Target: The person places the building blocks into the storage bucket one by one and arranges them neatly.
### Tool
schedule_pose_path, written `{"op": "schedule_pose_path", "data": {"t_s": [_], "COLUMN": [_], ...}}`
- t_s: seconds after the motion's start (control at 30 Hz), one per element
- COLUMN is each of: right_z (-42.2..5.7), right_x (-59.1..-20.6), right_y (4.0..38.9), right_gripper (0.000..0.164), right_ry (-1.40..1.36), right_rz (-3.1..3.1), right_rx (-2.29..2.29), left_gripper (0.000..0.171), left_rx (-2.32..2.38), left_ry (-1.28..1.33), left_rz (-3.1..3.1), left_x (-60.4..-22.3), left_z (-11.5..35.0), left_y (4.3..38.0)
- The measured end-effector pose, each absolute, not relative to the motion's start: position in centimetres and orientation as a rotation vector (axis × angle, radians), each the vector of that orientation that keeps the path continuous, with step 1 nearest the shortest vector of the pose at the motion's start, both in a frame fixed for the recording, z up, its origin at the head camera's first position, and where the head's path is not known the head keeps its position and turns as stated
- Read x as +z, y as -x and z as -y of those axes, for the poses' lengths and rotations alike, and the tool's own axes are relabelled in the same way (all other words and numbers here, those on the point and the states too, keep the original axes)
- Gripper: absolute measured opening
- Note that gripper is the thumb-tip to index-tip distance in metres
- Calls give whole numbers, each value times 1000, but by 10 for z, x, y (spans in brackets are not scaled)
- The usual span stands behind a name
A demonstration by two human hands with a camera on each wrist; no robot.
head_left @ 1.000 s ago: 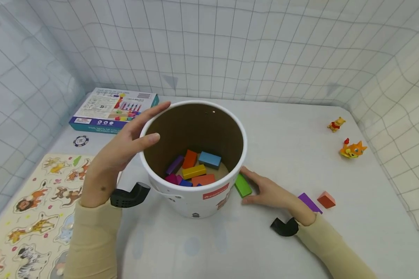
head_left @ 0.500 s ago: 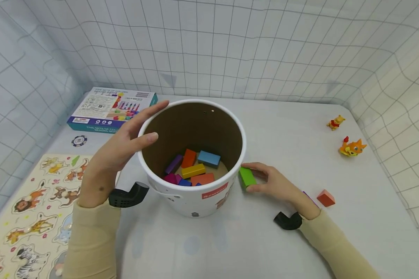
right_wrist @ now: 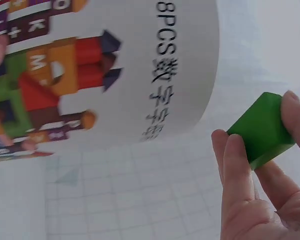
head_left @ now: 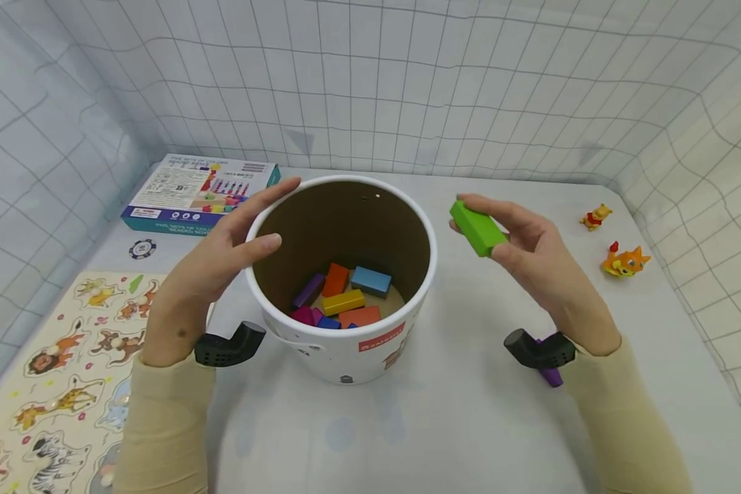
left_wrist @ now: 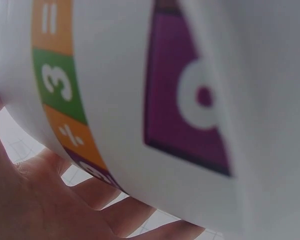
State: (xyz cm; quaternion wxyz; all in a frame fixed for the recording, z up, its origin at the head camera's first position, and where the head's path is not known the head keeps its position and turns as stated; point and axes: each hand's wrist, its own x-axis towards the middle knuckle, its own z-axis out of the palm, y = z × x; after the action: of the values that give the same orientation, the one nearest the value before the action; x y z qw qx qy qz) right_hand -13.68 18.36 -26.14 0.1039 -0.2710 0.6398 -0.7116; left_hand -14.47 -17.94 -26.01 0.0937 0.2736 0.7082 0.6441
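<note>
A white bucket [head_left: 339, 360] with printed sides stands upright on the table, several coloured blocks on its floor, among them a yellow block [head_left: 343, 302] and a light blue block [head_left: 371, 282]. At its left rim rests my left hand [head_left: 219, 257], thumb over the edge and fingers spread along the outer wall [left_wrist: 117, 110]. My right hand [head_left: 540, 257] pinches a green block [head_left: 478, 230] between thumb and fingers, raised above the table to the right of the bucket. In the right wrist view the green block [right_wrist: 262, 130] is beside the bucket's printed wall [right_wrist: 185, 100].
A purple block [head_left: 551, 377] lies partly hidden under the right wrist. Two small figures, a bear [head_left: 595, 217] and an orange creature [head_left: 626, 261], stand at the right. On the left are a toy box [head_left: 191, 195], a chip [head_left: 142, 249] and an animal puzzle board [head_left: 62, 343].
My right hand has lifted the green block off the table beside the bucket and carried it up and to the right. The forearm now hides the reddish block. My left hand stays put.
</note>
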Motion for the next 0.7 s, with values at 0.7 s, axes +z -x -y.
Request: {"op": "schedule_pose_path", "data": {"t_s": [0.7], "right_z": [-106], "right_x": [-203], "right_y": [187], "right_gripper": [36], "right_ry": [1147], "right_rz": [-2136], "right_rx": [-1257], "left_gripper": [57], "left_rx": [1909], "left_ry": [-813], "left_rz": [-2073], "left_x": [-260], "left_z": [180], "left_y": [144]}}
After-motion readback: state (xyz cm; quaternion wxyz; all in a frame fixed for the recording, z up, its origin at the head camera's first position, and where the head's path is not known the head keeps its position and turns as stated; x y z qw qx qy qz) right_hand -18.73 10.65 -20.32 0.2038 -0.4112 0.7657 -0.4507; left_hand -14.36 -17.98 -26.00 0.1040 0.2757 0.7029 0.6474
